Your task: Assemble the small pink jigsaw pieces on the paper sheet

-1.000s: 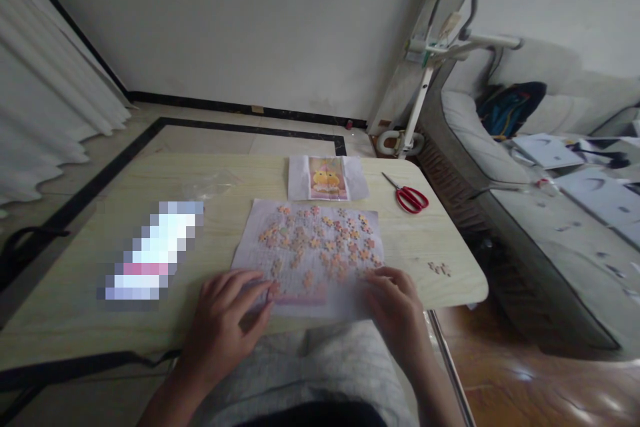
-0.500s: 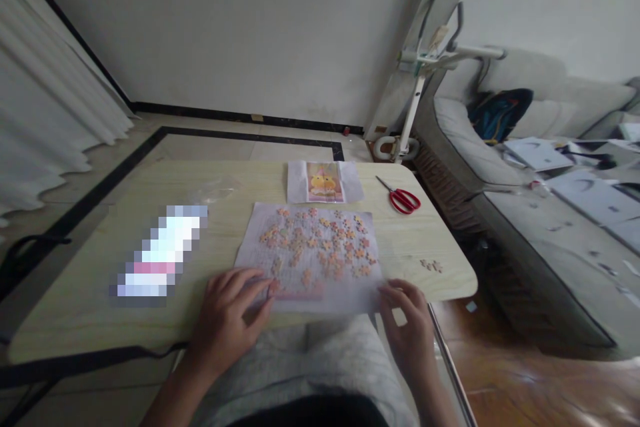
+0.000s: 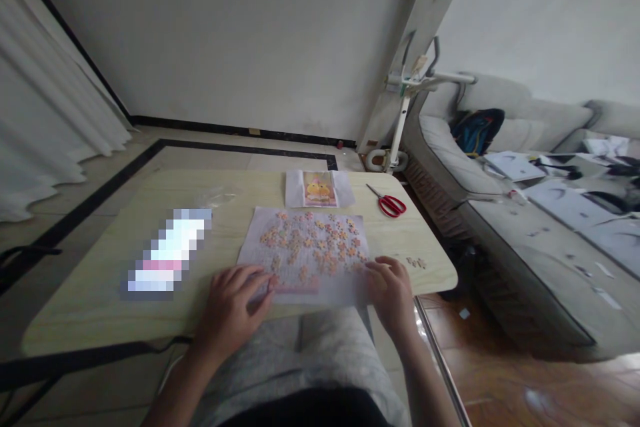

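**Both hands at the near edge of the puzzle sheet**

I sit at a pale wood-grain tabletop (image 3: 100, 293) with rounded corners. In the middle of it lies a white rectangular paper sheet (image 3: 305, 283), its near edge close to my lap. Scattered over the sheet are many small orange and pink jigsaw pieces (image 3: 313, 247), loose and mostly apart from one another. Along the sheet's near edge sits a short pink strip of joined pieces (image 3: 295, 290).

My left hand (image 3: 233, 307) rests palm down on the sheet's near left corner, fingers spread and flat, the fingertips just beside the pink strip; its grip pinches nothing that I can see. My right hand (image 3: 390, 290) rests on the sheet's near right corner, fingers curled loosely; I cannot tell whether its grip closes on a piece.

Beyond the sheet lies a small printed picture of yellow chicks (image 3: 319, 188) on white paper. To its right lie red-handled scissors (image 3: 387, 202). A few stray pieces (image 3: 416, 262) lie on the bare wood near my right hand.
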A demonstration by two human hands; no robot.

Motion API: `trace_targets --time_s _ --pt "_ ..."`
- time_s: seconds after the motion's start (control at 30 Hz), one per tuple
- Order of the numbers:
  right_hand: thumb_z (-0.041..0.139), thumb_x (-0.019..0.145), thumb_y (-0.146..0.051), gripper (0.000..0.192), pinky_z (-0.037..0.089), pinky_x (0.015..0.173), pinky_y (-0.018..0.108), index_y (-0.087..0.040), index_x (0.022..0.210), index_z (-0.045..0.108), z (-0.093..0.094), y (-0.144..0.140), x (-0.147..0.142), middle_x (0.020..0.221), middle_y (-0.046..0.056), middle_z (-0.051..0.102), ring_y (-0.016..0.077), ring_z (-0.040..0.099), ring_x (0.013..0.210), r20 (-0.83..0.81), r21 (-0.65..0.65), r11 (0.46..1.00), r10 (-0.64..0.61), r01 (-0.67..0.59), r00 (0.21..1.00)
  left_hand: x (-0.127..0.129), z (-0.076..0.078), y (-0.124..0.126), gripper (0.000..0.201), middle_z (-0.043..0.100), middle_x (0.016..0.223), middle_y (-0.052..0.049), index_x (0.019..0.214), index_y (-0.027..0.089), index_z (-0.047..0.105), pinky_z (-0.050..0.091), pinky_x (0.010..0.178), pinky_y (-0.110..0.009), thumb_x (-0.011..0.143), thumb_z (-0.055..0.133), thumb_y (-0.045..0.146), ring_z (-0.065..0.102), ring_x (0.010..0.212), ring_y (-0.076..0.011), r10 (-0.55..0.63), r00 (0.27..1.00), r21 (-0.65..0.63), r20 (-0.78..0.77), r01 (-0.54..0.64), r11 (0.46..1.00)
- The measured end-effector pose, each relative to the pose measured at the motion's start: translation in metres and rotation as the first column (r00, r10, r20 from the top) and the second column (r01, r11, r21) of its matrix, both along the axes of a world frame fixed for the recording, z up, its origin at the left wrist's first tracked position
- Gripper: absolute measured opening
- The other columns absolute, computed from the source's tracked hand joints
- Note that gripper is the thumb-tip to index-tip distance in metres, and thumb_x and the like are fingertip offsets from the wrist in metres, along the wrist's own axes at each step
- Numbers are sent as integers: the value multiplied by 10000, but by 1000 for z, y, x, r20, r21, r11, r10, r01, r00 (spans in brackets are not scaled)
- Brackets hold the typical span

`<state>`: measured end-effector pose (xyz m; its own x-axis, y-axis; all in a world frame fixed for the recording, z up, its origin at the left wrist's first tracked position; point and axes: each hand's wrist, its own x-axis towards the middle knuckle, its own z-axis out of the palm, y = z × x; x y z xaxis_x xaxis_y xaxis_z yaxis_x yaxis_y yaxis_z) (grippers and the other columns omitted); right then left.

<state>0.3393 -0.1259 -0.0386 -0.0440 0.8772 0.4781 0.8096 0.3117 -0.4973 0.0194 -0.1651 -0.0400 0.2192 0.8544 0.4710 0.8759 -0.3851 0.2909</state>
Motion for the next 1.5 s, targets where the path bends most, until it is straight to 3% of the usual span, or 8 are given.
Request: trace_targets --time_s 0.27,0.87,1.17,1.5 --pt "576 896 -404 249 410 891 471 -207 899 729 -4 7 -10 1013 111 633 288 553 985 109 -1 993 -119 120 987 0 -2 1 177 670 1048 -64 1011 242 683 422 858 -420 872 592 302 595 986 -249 9 1000 24 6 -9 1000" --pt "571 885 -460 299 386 834 433 -223 831 745 -12 7 -12 960 89 680 285 561 944 124 98 989 -122 111 985 6 6 -2 166 657 1029 -68 1006 217 665 454 857 -413 898 563 291 589 979 -235 34 997 -22 75 -32 999" --pt "563 887 -481 313 373 811 402 -231 847 748 -24 13 -6 940 73 706 275 589 929 171 169 980 -137 108 976 7 9 -4 158 652 1037 -58 1013 225 656 440 886 -434 901 559 279 568 999 -238 49 996 -59 78 -45 997" --pt "526 898 -479 337 366 815 389 -233 806 737 -16 10 -12 927 56 702 266 583 926 172 157 978 -162 135 972 7 9 -2 151 652 1033 -52 1009 224 652 445 873 -433 895 565 271 568 993 -237 47 995 -73 88 -41 996"
